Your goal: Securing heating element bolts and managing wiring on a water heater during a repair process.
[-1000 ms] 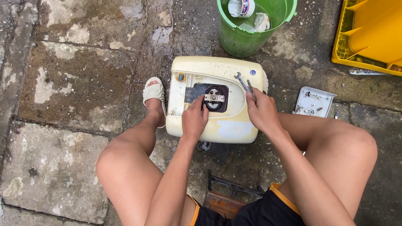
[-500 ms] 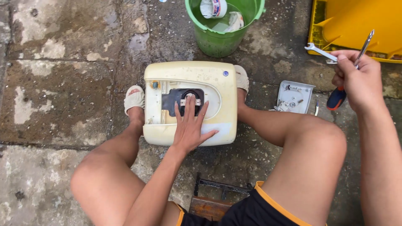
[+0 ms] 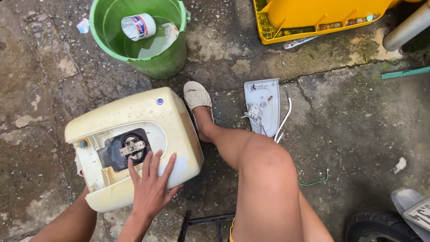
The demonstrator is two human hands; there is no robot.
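We look down from a head camera at a person crouched on wet, cracked concrete ground [image 3: 358, 125]. A cream-coloured plastic appliance casing [image 3: 148, 116], boxy with rounded corners, lies on the ground left of centre, tilted slightly, with an open recess on its face showing a dark round part crossed by a metal bracket [image 3: 131, 148]. The left hand [image 3: 151, 188] rests flat on the lower front of the casing, fingers spread wide and open, fingertips just below the recess; it grips nothing. The right hand is out of view, so we cannot tell its state. The person's bare right leg [image 3: 264, 179] stretches up the middle, its foot in a pale sandal [image 3: 197, 95] touching the casing's upper right corner. Just right of the foot lies a grey cover plate [image 3: 264, 105] with small fittings and white wires. Near the top edge of the view stands a green bucket [image 3: 156, 62] holding water, a white can [image 3: 139, 26] and a scrap of paper. A yellow plastic crate [image 3: 322, 13] sits at the top right. A thin green wire [image 3: 316, 181] lies on the ground right of the knee, and a dark tyre [image 3: 376, 226] shows at the bottom right corner.
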